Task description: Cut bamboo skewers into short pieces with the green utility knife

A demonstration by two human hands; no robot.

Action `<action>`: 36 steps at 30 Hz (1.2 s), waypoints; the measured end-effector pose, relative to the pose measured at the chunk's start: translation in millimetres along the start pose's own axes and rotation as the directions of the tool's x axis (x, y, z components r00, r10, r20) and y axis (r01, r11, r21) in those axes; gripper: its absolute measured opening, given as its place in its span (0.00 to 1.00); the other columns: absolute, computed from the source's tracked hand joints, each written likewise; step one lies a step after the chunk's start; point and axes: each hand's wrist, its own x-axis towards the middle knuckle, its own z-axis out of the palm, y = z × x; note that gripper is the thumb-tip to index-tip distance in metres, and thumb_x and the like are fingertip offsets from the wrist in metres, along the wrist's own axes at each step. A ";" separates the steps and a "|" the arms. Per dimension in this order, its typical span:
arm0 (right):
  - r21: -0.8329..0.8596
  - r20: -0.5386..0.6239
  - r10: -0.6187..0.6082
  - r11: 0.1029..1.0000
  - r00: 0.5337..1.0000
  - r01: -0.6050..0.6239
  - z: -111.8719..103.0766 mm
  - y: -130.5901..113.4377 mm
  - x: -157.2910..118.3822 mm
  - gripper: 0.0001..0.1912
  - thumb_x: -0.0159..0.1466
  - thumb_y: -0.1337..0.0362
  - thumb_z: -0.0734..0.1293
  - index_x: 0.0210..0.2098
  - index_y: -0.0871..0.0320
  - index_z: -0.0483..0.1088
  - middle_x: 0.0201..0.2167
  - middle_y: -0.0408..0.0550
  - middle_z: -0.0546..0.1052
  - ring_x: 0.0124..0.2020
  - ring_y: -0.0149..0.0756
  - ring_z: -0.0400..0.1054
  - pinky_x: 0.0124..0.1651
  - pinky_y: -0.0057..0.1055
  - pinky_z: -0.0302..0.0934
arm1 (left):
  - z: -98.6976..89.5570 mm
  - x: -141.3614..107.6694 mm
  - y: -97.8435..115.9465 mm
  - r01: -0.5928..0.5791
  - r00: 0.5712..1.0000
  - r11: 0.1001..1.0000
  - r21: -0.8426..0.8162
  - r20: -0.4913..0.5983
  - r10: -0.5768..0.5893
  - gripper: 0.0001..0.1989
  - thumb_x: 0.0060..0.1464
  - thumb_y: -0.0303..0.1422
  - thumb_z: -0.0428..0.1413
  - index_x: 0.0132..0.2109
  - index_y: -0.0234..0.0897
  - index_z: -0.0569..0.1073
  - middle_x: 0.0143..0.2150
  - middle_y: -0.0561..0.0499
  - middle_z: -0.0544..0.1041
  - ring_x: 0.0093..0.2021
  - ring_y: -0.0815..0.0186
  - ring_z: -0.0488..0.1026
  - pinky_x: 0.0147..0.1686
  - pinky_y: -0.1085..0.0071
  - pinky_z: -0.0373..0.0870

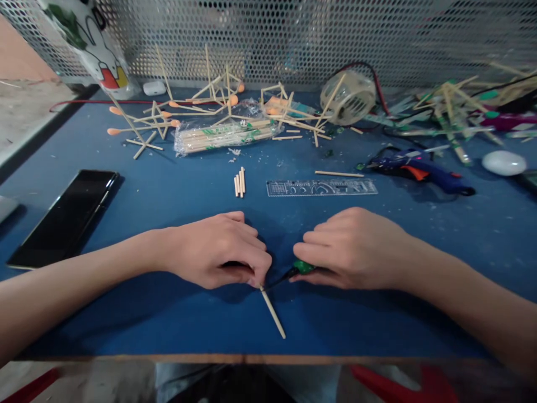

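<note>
My left hand [229,252] is closed, pinching the upper end of a thin wooden stick [273,314] whose lower end slants toward the table's front edge. My right hand [356,249] grips a tool with a green handle [304,267] and a slim dark tip [279,278]. That tip reaches the stick right beside my left fingertips; its exact kind is not clear. Beyond my hands lie several short cut sticks [239,182] in a small row. A clear plastic ruler [322,188] is to their right, with a single stick [339,174] just behind it.
A phone [65,218] lies at left. Behind are wrapped chopsticks [226,136], stick frames with orange tips [145,126], and a translucent round container [349,98]. A blue glue gun [423,168] and a white oval object [503,162] lie at right. Perforated metal [268,45] borders the back.
</note>
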 end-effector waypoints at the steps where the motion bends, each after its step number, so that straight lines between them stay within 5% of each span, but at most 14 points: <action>1: -0.005 -0.008 0.007 1.000 1.000 -0.007 0.0 -0.8 0.7 0.23 0.75 0.48 0.52 0.31 0.53 0.63 0.20 0.36 0.68 0.18 0.32 0.60 0.24 0.34 0.40 | -0.1 -0.1 0.3 0.001 1.000 1.000 0.007 -0.003 -0.001 0.08 0.69 0.32 0.53 0.41 0.43 0.76 0.36 0.54 0.79 0.38 0.65 0.73 0.40 0.63 0.53; 8: 0.000 -0.023 0.042 0.999 0.999 -0.042 -2.1 -17.2 5.1 0.22 0.76 0.50 0.52 0.31 0.53 0.64 0.21 0.37 0.69 0.19 0.33 0.60 0.25 0.35 0.40 | 1.1 -0.9 1.5 0.006 1.000 0.999 0.035 -0.023 -0.005 0.08 0.69 0.33 0.53 0.40 0.43 0.77 0.35 0.54 0.79 0.37 0.65 0.72 0.39 0.63 0.53; 36: -0.019 -0.044 -0.071 0.997 0.996 0.070 0.0 6.9 7.7 0.23 0.76 0.50 0.51 0.30 0.53 0.64 0.22 0.37 0.67 0.21 0.32 0.56 0.27 0.34 0.39 | 2.2 0.6 -1.0 -0.038 0.999 0.999 0.020 -0.036 0.038 0.08 0.69 0.30 0.53 0.41 0.42 0.76 0.38 0.53 0.81 0.39 0.66 0.75 0.41 0.64 0.54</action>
